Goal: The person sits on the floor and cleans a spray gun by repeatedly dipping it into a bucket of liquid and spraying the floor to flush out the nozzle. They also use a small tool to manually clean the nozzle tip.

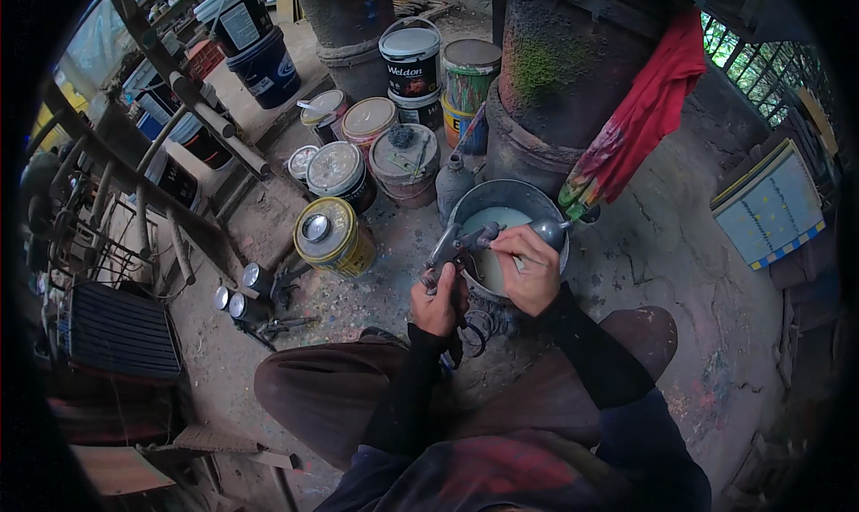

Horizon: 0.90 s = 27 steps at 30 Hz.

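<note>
We keep our left hand clenched on the grey metal spray gun over the grey bucket, while our right hand apparently pinches its nozzle, working gently.

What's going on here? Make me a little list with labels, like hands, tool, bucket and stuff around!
left hand: grips the handle of a grey spray gun
right hand: fingers on the gun's upper part, over the bucket
bucket: grey metal, pale liquid inside, on the floor in front of the knees
yellow can: lidded, left of the bucket
paint cans: a cluster behind, some stacked
red cloth: hangs off a dark mossy drum, right of the bucket
floor: paint-stained concrete
</note>
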Tool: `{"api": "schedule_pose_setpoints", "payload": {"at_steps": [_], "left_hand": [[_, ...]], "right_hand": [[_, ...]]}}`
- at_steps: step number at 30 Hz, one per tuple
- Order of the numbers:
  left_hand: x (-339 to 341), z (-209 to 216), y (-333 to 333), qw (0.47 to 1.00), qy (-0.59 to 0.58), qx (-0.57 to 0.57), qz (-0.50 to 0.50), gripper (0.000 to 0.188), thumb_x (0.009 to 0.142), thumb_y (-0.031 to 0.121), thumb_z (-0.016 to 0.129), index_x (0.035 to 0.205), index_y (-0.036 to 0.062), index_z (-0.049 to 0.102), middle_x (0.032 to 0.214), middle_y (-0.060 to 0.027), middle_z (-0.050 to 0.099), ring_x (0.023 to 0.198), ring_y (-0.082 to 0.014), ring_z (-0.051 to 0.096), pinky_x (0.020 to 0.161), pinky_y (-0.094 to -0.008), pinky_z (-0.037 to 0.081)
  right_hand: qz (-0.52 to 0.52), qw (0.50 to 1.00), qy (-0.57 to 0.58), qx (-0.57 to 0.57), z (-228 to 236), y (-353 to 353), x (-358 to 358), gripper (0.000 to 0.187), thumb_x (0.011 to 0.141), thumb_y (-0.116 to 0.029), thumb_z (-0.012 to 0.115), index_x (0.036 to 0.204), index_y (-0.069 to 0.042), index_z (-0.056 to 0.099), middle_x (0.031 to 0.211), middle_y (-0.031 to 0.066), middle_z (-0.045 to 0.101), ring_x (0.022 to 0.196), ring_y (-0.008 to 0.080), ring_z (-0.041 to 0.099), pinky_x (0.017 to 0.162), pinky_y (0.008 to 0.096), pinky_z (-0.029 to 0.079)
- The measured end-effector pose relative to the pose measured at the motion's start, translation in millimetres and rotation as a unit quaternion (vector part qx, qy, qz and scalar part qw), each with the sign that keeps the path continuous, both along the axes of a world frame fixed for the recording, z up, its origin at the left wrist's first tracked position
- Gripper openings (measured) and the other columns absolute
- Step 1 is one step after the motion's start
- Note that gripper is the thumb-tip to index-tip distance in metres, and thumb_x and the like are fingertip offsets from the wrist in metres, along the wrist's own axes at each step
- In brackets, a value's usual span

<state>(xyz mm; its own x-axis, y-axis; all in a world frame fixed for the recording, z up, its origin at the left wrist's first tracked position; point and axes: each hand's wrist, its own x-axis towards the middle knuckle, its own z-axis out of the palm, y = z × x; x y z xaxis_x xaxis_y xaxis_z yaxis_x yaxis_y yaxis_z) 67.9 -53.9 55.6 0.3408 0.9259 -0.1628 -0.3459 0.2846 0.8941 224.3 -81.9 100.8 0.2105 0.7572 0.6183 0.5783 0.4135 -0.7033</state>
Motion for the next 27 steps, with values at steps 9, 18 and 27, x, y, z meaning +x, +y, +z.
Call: {"api": "schedule_pose_setpoints", "payload": {"at_steps": [9, 18, 27], "left_hand": [[1, 5, 0, 1.000, -0.005, -0.011, 0.018, 0.025, 0.092, 0.028, 0.050, 0.091, 0.0029, 0.055, 0.062, -0.0042, 0.052, 0.044, -0.0110, 0.046, 0.039, -0.0241, 0.036], [-1, 2, -6, 0.998, -0.035, -0.050, 0.010, 0.032, 0.090, 0.033, 0.051, 0.094, 0.0012, 0.055, 0.062, -0.0066, 0.052, 0.044, -0.0132, 0.044, 0.040, -0.0260, 0.035], [2, 5, -8, 0.999, -0.024, -0.034, 0.015, 0.031, 0.090, 0.033, 0.052, 0.093, 0.0016, 0.054, 0.062, -0.0064, 0.050, 0.044, -0.0136, 0.043, 0.039, -0.0263, 0.034]], "right_hand": [[-0.019, 1.000, 0.006, 0.006, 1, 0, -1, 0.011, 0.073, 0.009, 0.061, 0.081, 0.001, 0.061, 0.081, 0.0116, 0.060, 0.075, 0.0215, 0.061, 0.065, 0.0271, 0.048], [0.061, 0.998, 0.022, -0.006, 6, 2, 9, 0.013, 0.071, 0.010, 0.062, 0.080, 0.000, 0.061, 0.081, 0.0114, 0.061, 0.076, 0.0221, 0.062, 0.067, 0.0286, 0.048], [0.011, 0.999, 0.021, 0.024, -3, 0, 2, 0.013, 0.072, 0.010, 0.062, 0.079, 0.000, 0.059, 0.082, 0.0113, 0.061, 0.076, 0.0221, 0.061, 0.068, 0.0290, 0.048]]}}
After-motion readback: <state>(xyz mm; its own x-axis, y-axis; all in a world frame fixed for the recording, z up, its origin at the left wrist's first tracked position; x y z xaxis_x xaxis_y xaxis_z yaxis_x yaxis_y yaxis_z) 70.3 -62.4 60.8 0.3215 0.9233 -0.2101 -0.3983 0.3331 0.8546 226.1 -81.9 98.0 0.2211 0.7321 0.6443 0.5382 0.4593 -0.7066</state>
